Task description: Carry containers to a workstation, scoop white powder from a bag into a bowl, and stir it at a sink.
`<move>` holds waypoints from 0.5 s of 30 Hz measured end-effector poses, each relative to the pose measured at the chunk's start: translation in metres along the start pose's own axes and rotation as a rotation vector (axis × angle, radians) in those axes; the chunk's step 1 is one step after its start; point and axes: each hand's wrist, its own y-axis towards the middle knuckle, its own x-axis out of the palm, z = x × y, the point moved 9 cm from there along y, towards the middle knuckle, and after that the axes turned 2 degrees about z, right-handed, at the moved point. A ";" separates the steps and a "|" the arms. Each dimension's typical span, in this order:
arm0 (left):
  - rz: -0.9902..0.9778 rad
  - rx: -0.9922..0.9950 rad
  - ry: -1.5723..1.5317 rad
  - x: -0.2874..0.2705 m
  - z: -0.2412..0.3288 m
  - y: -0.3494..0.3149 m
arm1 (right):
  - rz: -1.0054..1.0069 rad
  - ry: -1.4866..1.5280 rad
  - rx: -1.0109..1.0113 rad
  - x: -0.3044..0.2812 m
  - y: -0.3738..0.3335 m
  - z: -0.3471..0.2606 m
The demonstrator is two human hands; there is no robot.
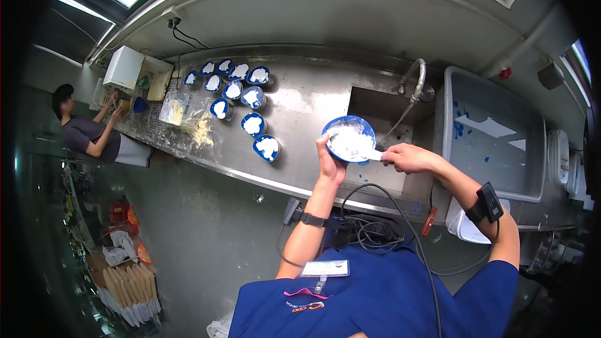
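My left hand (pixel 330 164) is closed around a blue bowl (pixel 370 126), supporting it from the side and below. White paste (pixel 346 140) coats the inside of this bowl. In my right hand (pixel 408 158) is a spatula (pixel 374 155) with a pale blade, its end resting in the paste at the bowl's right edge. Both hands are over the front of the steel sink (pixel 391 101). Left of them, several blue-rimmed cups (pixel 256 146) heaped with white paste (pixel 267 148) stand grouped on the steel counter (pixel 307 97).
A faucet (pixel 421 78) with a hanging hose serves the sink. To its right stands a large grey tub (pixel 448 131) with blue bits inside. Yellowish crumbs (pixel 203 131) lie on the counter's left. Farther left, a person (pixel 94 134) works beside a white box-shaped machine (pixel 123 67).
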 end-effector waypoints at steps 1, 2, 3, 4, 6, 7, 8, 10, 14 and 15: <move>-0.011 -0.014 -0.019 -0.001 -0.002 -0.002 | 0.156 -0.323 -0.109 -0.022 -0.020 -0.017; 0.007 -0.013 -0.024 -0.002 -0.003 -0.005 | 0.173 -0.446 -0.029 -0.031 -0.034 -0.028; 0.018 -0.009 -0.028 -0.001 -0.006 -0.005 | 0.200 -0.567 0.054 -0.042 -0.046 -0.042; 0.006 -0.002 -0.057 -0.009 -0.011 -0.001 | 0.209 -0.662 0.011 -0.046 -0.048 -0.051; 0.019 -0.030 -0.092 -0.009 -0.020 -0.001 | 0.292 -0.803 -0.039 -0.057 -0.065 -0.072; 0.014 -0.042 -0.093 -0.006 -0.023 0.000 | 0.330 -0.864 -0.083 -0.061 -0.070 -0.080; 0.008 -0.040 -0.078 -0.008 -0.022 -0.002 | 0.381 -0.892 -0.183 -0.063 -0.074 -0.094; 0.002 -0.049 -0.043 -0.003 -0.020 -0.002 | 0.534 -0.935 -0.376 -0.066 -0.075 -0.114; -0.044 -0.032 -0.025 0.014 -0.015 -0.007 | 0.781 -1.174 -0.502 -0.073 -0.049 -0.107; -0.044 -0.042 -0.025 0.014 -0.015 -0.007 | 0.659 -1.099 -0.443 -0.078 -0.039 -0.099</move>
